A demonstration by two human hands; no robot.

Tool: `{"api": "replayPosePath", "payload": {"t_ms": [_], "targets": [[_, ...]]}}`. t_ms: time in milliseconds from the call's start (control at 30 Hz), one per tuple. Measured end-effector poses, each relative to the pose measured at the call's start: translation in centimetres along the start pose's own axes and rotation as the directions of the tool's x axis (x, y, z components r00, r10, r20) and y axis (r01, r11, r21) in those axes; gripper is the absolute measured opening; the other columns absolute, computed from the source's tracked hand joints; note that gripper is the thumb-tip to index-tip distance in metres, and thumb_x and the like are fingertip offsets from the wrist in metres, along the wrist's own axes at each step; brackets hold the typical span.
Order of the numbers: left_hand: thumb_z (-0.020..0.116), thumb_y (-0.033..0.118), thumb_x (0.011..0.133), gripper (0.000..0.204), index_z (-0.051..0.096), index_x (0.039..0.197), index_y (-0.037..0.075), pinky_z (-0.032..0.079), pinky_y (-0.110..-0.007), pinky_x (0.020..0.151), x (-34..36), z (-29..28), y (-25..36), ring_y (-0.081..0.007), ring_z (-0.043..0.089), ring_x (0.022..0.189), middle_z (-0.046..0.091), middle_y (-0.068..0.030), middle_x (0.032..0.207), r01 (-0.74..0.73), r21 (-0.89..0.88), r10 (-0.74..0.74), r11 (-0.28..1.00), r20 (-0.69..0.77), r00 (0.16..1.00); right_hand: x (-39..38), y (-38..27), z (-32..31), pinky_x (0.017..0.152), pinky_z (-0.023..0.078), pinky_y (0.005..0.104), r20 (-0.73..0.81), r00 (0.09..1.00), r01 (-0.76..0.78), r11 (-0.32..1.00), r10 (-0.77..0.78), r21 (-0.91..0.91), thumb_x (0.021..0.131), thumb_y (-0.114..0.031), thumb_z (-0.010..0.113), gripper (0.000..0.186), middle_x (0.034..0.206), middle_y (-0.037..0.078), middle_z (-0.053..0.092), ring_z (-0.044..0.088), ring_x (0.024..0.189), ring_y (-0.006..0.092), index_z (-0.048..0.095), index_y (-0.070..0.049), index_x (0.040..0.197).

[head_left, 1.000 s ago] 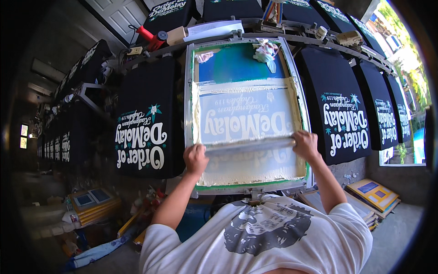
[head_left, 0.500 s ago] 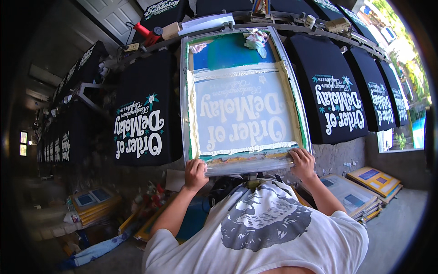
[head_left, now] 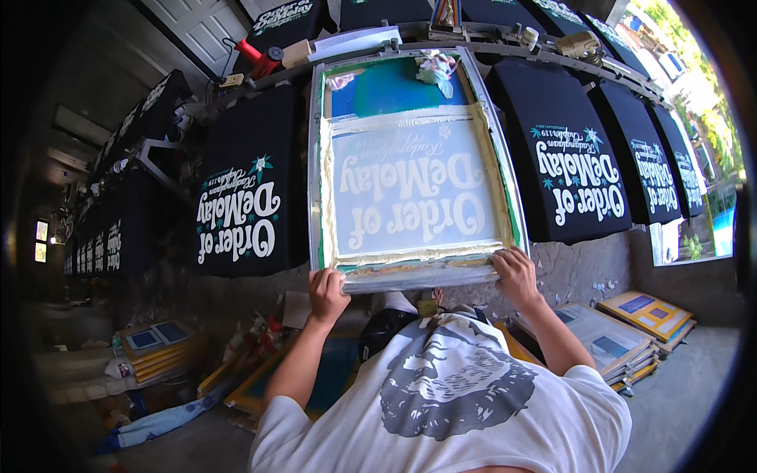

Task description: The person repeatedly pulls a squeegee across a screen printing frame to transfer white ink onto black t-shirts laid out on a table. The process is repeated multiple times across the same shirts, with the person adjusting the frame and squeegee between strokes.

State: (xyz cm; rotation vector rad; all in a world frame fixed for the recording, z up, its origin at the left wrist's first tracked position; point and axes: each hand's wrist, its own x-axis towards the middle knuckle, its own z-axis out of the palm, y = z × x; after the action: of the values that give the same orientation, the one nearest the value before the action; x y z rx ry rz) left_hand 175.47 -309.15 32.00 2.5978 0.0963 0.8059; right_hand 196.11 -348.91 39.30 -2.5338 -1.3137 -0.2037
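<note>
A screen printing frame with metal sides reaches from my hands toward the curved rail at the back. Its pale mesh carries white lettering, and tape lines the inner edges. My left hand is closed round the near left corner. At the near right corner my right hand grips the same frame, its fingers curled over the top edge. Crumpled pinkish-white rags lie in the blue far part of the frame. What lies under the mesh is hidden.
Black printed shirts on boards stand left and right of the frame. A red heat gun rests at the back left. Stacked screens lie on the floor at left and right; a bright window is at far right.
The frame's near edge, with both hands on it, has shifted slightly left and up in the picture. Both hands keep their hold. The surrounding view has also shifted a little.
</note>
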Motion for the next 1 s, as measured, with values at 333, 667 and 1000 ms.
{"api": "replayPosePath", "payload": {"t_ms": [333,667,1000], "targets": [[0.069,-0.004,0.079,0.019,0.063,0.097,-0.001,0.052,-0.041,0.082,-5.1,-1.6,-6.6,-0.0321,0.069,0.089,0.069,-0.0132,0.085,0.556,-0.039,-0.556,0.831,-0.02,0.831,-0.9,3.9,-3.1,0.11,0.045,0.0419,0.241,0.911,-0.411,0.789,0.335,0.456,0.068,0.0,0.065,0.061,0.126,0.02,0.07,0.065,0.122,0.036,0.067,-0.001,0.129],[0.053,0.05,0.106,0.065,0.072,0.096,-0.011,0.05,-0.043,0.078,-0.1,5.3,-9.5,-0.0309,0.071,0.086,0.074,-0.0243,0.091,0.933,-0.309,-0.929,0.186,0.253,0.27,-2.8,11.7,6.6,0.08,0.051,0.0336,0.248,0.568,-0.738,0.353,0.784,0.576,0.11,-0.031,0.051,0.043,0.092,0.008,0.07,0.059,0.085,0.0124,0.067,0.007,0.12],[0.052,0.048,0.105,0.067,0.066,0.077,-0.011,0.046,-0.05,0.068,1.5,3.9,-7.4,-0.0366,0.068,0.07,0.066,-0.03,0.072,0.929,-0.163,-0.92,0.333,0.161,0.358,-0.2,9.0,5.0,0.07,0.048,0.0352,0.141,0.425,-0.842,0.332,0.894,0.426,0.108,-0.036,0.053,0.046,0.074,0.01,0.065,0.055,0.073,0.012,0.07,0.007,0.105]]}}
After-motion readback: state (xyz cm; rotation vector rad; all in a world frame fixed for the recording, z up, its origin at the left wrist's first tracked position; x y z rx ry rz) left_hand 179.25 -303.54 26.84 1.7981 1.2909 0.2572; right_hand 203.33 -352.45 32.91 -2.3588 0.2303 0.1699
